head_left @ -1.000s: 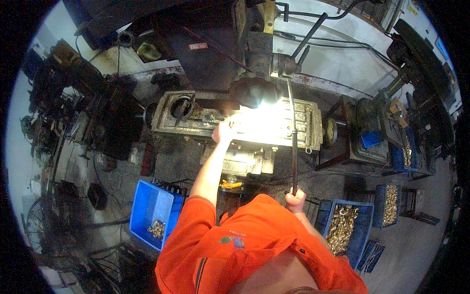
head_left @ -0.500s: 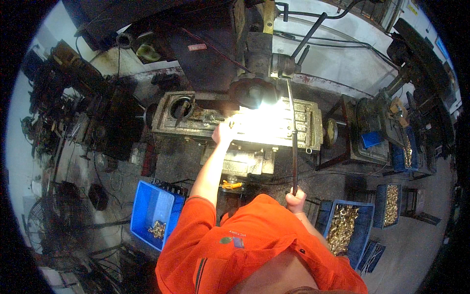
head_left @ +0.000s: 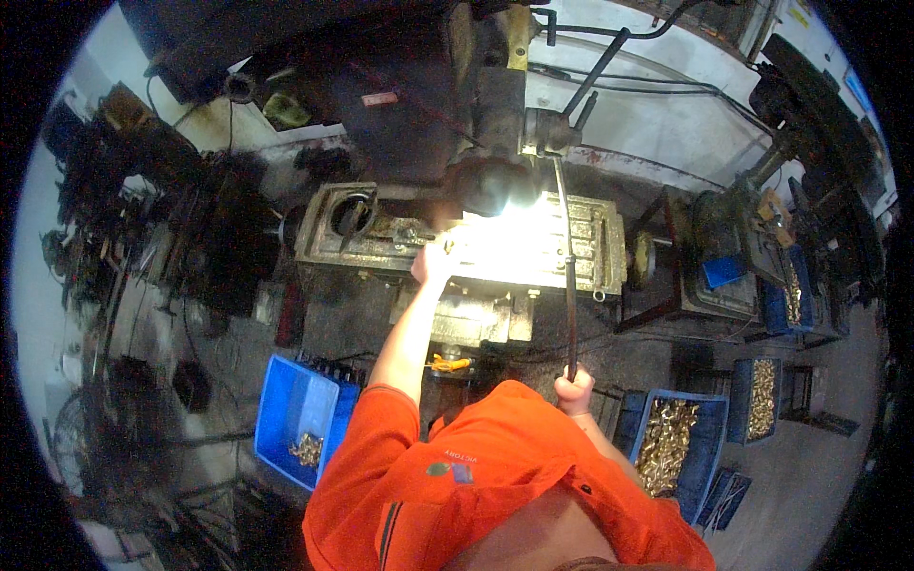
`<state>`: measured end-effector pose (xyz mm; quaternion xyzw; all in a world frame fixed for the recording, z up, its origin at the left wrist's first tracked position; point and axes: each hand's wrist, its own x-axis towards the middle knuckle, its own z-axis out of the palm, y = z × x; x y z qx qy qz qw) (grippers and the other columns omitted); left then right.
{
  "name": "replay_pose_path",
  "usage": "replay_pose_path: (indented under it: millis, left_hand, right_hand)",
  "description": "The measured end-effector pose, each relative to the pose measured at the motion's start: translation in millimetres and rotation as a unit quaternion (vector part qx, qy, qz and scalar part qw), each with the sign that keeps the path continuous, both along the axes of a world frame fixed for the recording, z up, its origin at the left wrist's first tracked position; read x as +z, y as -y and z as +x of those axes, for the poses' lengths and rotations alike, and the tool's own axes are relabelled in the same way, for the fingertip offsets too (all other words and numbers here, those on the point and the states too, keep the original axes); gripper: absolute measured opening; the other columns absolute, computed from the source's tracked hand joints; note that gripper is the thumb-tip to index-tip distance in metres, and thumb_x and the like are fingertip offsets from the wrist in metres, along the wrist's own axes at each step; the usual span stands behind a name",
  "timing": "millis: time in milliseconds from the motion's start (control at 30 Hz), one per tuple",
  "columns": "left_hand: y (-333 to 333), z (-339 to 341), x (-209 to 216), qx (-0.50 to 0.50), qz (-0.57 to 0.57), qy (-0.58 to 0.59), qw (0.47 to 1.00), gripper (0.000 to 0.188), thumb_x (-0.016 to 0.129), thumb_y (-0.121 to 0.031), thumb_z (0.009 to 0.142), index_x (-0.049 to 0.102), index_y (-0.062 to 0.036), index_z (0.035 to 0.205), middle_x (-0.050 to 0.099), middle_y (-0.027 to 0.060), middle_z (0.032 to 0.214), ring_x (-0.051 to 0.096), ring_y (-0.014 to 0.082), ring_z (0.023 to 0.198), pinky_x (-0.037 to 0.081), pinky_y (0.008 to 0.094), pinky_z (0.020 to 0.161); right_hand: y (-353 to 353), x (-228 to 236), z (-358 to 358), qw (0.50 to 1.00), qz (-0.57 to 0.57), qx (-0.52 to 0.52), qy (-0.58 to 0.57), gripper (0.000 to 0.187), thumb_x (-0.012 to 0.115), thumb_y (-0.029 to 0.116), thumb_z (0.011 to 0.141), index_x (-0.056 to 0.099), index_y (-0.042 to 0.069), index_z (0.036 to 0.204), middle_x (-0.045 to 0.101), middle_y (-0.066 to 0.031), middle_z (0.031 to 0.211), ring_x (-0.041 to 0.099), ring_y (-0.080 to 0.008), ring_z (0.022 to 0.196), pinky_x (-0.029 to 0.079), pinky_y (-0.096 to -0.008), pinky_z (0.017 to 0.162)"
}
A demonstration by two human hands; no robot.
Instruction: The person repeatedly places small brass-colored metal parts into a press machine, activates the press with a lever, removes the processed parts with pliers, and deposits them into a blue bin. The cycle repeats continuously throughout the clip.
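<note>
Right hand (head_left: 574, 388) gripping long, dark, thin lever (head_left: 567, 257)

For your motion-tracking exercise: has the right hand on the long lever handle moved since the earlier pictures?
No. The right hand grips the lever handle at the same spot, just left of the blue bin of brass parts, as before.

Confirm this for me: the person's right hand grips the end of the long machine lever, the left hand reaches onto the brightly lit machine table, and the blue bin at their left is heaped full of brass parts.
Not quite. In the head view the blue bin on the left is mostly bare, with only a small pile of brass parts in one corner. The rest holds: the right hand grips the lever, and the left hand reaches onto the lit machine table.
</note>
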<state>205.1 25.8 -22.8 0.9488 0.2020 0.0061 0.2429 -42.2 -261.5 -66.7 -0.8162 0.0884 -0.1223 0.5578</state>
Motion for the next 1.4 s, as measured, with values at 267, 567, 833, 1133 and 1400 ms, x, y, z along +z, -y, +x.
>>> replay_pose_path:
  millis: [267,567,833,1133,1400]
  left_hand:
    - [-1.5,-0.6,1.2,-0.006,-0.002,0.002,1.000,0.055,0.061,-0.059,0.066,0.065,-0.0054,0.075,0.065,0.0128,0.074,0.063,0.0290,0.071,0.049,0.0401,0.061]
    - [4.1,-7.3,19.8,-0.006,-0.017,-0.006,1.000,0.053,0.060,-0.058,0.068,0.065,-0.0067,0.077,0.065,0.0146,0.079,0.064,0.0295,0.077,0.049,0.0390,0.065]
    - [-2.8,-2.4,3.5,0.002,-0.014,0.000,1.000,0.055,0.061,-0.059,0.067,0.066,-0.0048,0.078,0.065,0.0135,0.079,0.064,0.0287,0.076,0.050,0.0404,0.065]
    - [1.0,-2.8,9.0,-0.018,-0.012,-0.023,1.000,0.048,0.063,-0.055,0.068,0.067,-0.0093,0.083,0.066,0.0109,0.083,0.064,0.0261,0.077,0.050,0.0378,0.068]
    - [12.7,-12.3,31.8,-0.020,-0.008,-0.013,1.000,0.046,0.064,-0.051,0.069,0.068,-0.0063,0.081,0.066,0.0143,0.086,0.062,0.0324,0.080,0.048,0.0435,0.070]
  right_hand:
    - [-4.1,20.5,2.4,0.999,-0.012,0.004,-0.039,0.010,0.051,0.009,0.066,0.043,0.007,0.060,0.042,-0.0001,0.050,0.041,-0.0105,0.044,0.034,-0.0288,0.041]
    - [-6.0,18.4,3.8,1.000,-0.011,-0.001,-0.013,0.008,0.049,0.006,0.063,0.041,0.006,0.058,0.040,-0.0035,0.049,0.039,-0.0124,0.043,0.034,-0.0307,0.041]
    - [0.0,-3.7,4.3,1.000,-0.022,0.012,0.003,0.011,0.048,0.007,0.064,0.040,0.006,0.057,0.039,-0.0047,0.048,0.039,-0.0139,0.043,0.034,-0.0317,0.041]
    - [-3.1,6.9,5.6,0.999,-0.038,0.015,0.011,0.013,0.050,0.010,0.066,0.042,0.006,0.057,0.041,-0.0065,0.049,0.041,-0.0171,0.043,0.034,-0.0326,0.042]
    - [-2.4,-10.4,19.3,0.994,-0.101,-0.039,-0.021,0.021,0.055,0.024,0.063,0.050,0.004,0.068,0.053,-0.0201,0.061,0.055,-0.0380,0.059,0.044,-0.0413,0.053]
